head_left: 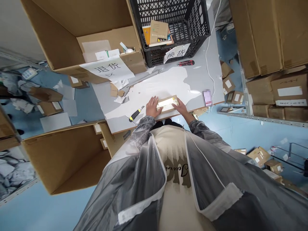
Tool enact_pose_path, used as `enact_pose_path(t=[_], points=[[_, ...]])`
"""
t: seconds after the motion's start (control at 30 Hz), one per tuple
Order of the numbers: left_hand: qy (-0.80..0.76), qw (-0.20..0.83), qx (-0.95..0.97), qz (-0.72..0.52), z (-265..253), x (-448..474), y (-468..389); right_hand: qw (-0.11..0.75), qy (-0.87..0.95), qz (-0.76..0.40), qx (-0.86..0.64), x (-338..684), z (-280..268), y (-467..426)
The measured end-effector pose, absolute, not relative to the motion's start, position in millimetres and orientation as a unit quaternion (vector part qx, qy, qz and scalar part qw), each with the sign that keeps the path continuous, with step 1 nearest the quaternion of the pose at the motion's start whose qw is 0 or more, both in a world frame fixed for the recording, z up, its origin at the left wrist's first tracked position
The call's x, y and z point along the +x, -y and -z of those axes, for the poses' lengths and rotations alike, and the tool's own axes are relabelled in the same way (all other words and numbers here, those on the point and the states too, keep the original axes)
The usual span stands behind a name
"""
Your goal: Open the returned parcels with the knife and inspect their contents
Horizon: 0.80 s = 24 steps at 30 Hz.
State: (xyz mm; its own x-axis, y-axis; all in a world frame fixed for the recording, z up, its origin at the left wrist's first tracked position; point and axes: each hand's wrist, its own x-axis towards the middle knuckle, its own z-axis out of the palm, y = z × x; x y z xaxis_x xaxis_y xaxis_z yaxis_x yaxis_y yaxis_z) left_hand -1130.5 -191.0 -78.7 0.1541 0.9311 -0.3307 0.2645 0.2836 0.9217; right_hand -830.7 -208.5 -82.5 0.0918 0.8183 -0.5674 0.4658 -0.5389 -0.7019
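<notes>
A small cardboard box (166,109) with a bright, glare-washed label lies at the table's front edge, between my two hands. My left hand (152,107) grips its left end, the fingers lying along the side. At the other end, my right hand (180,106) is closed round the corner. A yellow-and-black utility knife (136,114) rests on the table just left of my left hand. To the right of my right hand lies a phone (207,98), blurred out, beside a white cable. The writing on the box's label is too bright to read.
At the back of the table (158,85) stand a large open carton (57,41) with a paper sign and a black plastic crate (199,41) holding small packages. A red-and-black knife (185,63) lies before the crate. An open carton (72,157) stands at left; shelved boxes (288,88) are at right.
</notes>
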Motion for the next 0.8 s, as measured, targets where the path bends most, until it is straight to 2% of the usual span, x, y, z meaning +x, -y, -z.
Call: enact_pose_path(t=[0.2, 0.4, 0.6, 0.7, 0.8], points=[[-0.572, 0.568, 0.541, -0.238, 88, -1118, 179, 0.173, 0.422, -0.492, -0.741, -843, 73, 212], [-0.557, 0.535, 0.603, -0.199, 98, -1111, 181, 0.184, 0.433, -0.491, -0.733, -849, 75, 215], [-0.550, 0.539, 0.599, -0.222, 98, -1137, 168, 0.188, 0.445, -0.453, -0.749, -849, 72, 216], [-0.656, 0.449, 0.561, -0.229, 98, -1192, 180, 0.188, 0.502, -0.391, -0.748, -848, 61, 212], [-0.790, 0.338, 0.494, -0.137, 98, -1252, 215, 0.164, 0.590, -0.386, -0.690, -853, 48, 201]])
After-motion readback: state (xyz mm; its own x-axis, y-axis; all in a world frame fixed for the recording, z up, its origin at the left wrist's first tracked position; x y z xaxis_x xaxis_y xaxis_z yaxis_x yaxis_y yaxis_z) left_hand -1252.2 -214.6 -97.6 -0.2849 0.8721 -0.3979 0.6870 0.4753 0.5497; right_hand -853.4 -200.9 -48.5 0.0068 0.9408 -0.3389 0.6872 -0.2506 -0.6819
